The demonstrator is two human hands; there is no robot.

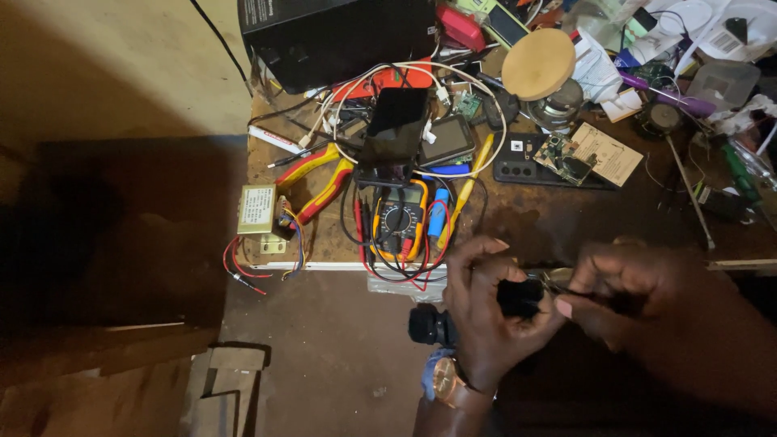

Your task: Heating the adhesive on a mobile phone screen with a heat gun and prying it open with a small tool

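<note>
Black cylindrical part (453,322) lies left-right, lens end leftward, left hand (486,311) clamped on; right hand (623,299) pinches tool (554,281).

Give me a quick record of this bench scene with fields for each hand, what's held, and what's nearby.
left hand: left hand wraps a small black boxy part
right hand: right hand pinches a thin metal tool against that part
wrist: rose-gold wristwatch on the left wrist
nearby: yellow-and-grey digital multimeter, red-and-yellow handled pliers, round wooden disc
surface: cluttered brown wooden workbench
</note>
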